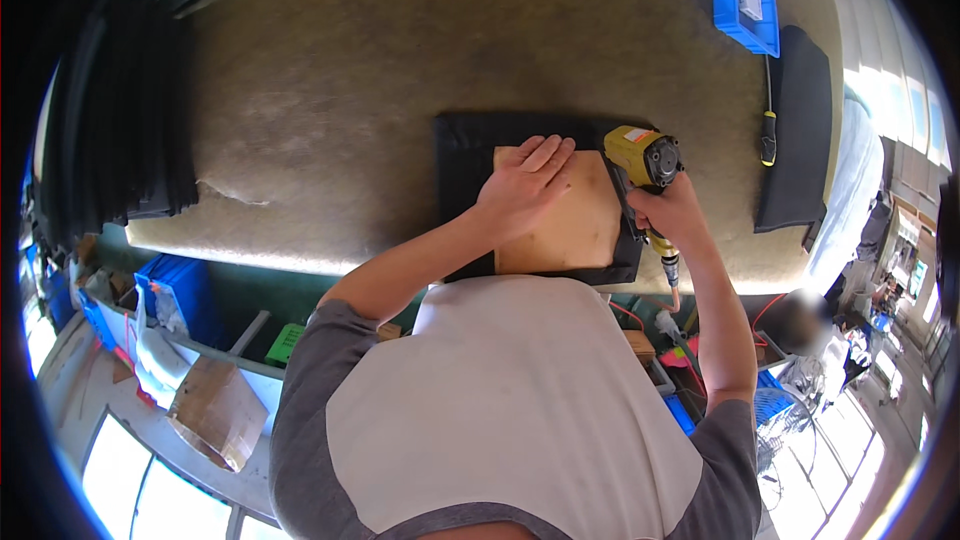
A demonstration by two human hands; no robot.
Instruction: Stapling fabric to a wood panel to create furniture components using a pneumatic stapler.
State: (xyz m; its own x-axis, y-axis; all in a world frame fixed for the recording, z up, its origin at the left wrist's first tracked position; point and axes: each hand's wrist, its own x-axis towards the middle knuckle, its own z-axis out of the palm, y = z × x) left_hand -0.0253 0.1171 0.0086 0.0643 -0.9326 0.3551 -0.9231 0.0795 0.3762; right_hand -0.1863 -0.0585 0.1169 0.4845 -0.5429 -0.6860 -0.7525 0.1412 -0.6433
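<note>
A light wooden board (565, 225) lies on a piece of black fabric (462, 155) at the table's near edge. My left hand (527, 180) rests flat on the board's upper left part, fingers stretched out. In my right hand (672, 208) is a yellow and black pneumatic staple gun (642, 150), its handle gripped by closed fingers. The gun stands at the board's right edge, over the fabric; its nose is hidden, so I cannot tell whether it touches. An air hose (674, 290) runs from the bottom of its handle toward the near edge.
A tall stack of black sheets (120, 110) stands at the left. At the far right are a blue bin (730, 30), a screwdriver (768, 140) with a yellow and black handle, and a black padded panel (797, 130). Below the near edge sit a blue crate (180, 295) and a cardboard box (218, 410).
</note>
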